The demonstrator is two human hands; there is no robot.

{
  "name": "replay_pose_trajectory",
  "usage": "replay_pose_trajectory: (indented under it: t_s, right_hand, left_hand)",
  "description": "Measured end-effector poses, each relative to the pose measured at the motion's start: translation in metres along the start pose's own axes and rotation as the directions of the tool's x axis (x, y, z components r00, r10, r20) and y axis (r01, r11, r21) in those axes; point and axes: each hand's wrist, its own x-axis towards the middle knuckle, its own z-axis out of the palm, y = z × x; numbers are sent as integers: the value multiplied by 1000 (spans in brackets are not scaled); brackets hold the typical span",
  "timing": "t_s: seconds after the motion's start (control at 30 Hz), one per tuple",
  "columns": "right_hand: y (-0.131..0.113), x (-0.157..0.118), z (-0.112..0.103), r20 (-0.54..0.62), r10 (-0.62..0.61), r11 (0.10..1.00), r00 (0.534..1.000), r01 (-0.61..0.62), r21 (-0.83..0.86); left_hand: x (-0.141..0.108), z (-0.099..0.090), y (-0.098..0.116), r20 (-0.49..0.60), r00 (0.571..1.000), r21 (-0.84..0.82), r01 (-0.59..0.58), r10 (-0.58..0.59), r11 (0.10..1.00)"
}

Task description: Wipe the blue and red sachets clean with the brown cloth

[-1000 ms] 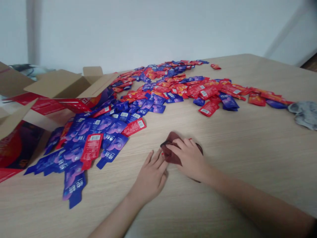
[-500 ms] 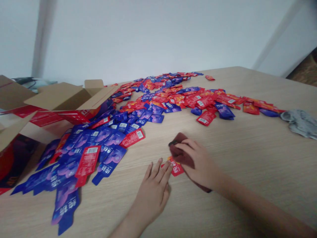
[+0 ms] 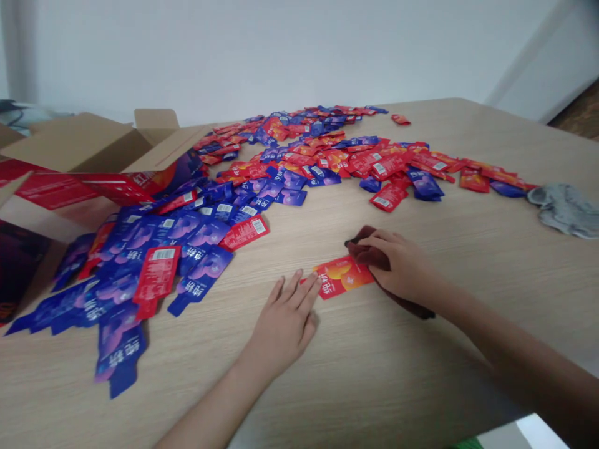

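Observation:
A red and orange sachet (image 3: 344, 277) lies flat on the wooden table (image 3: 262, 399) between my hands. With its fingers stretched out flat, my left hand (image 3: 286, 321) rests its fingertips on the sachet's left, narrow end. My right hand (image 3: 402, 268) grips a bunched dark brown cloth (image 3: 369, 246) at the sachet's right end. Part of the cloth trails under the right palm toward the wrist. Whether the cloth presses on the sachet's edge or just beside it, I cannot tell.
Overlapping purple sachets (image 3: 154, 243) with some red ones spread on the left. Beyond, a long heap of red and purple sachets (image 3: 327, 162) crosses the table. Open cardboard boxes (image 3: 75, 146) stand at the left. A grey cloth glove (image 3: 566, 209) lies at the far right.
My right hand has slid the brown cloth rightward along the sachet, uncovering most of its printed face. My left hand stays at the narrow end. The whole view has shifted slightly.

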Motion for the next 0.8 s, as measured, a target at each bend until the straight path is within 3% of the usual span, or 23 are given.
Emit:
replay_pose_trajectory:
  t_s: [0.07,0.13,0.2,0.33,0.43,0.53,0.67,0.8]
  right_hand:
    - [-27,1,5,-23,-85,996,996,86,39]
    - [-51,0,15,55,-178,984,982,177,22]
    - [-60,-4,25,136,-198,979,971,203,-28]
    - [-27,-16,25,125,-63,994,990,74,-86]
    - [13,-21,11,97,38,995,995,-29,-94]
    - [25,-18,-4,84,44,995,995,-36,-94]
    - [-12,-10,-4,-24,-71,997,997,70,-41]
    - [-48,-12,17,100,-208,978,973,206,29]
  left_hand:
    - [0,1,1,-11,1000,0,7,-7,1000]
    - [-1,3,2,-22,1000,-5,18,-18,1000]
    - [-1,3,2,-24,999,-6,26,-26,1000]
    - [0,1,2,-5,1000,4,27,-27,1000]
    - [1,1,1,6,1000,2,27,-27,1000]
    - [2,2,1,-1,1000,-5,29,-29,1000]
    - [2,3,1,-18,999,-13,32,-33,999]
    - [2,3,2,-9,999,-10,41,-41,999]
